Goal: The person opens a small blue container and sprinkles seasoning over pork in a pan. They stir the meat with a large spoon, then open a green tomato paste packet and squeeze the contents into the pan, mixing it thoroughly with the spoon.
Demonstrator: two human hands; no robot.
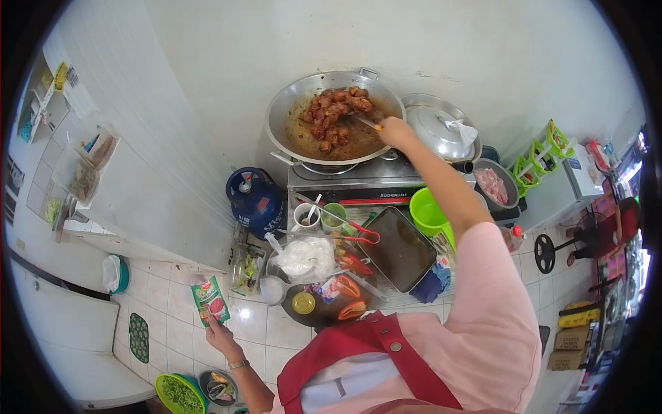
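A large metal wok point(289, 147) sits on the gas stove point(331, 181), with browned meat pieces point(331, 114) in brown sauce inside. My right hand point(397, 133) is closed around the handle of a metal utensil point(366, 121), whose far end is hidden among the meat. Low at the left, my left hand point(219, 335) holds a green tomato paste pouch point(211, 302) by its lower edge, away from the wok and above the floor. A lidded metal pan point(439, 134) stands just right of the wok.
Below the stove are red-handled tongs point(370, 235), a dark tray point(401, 251), a board with cut red peppers point(351, 309), a can point(303, 302) and a green dipper point(428, 212). A blue gas cylinder point(256, 202) stands left, a bowl of raw meat point(509, 191) right. A person point(615, 227) is far right.
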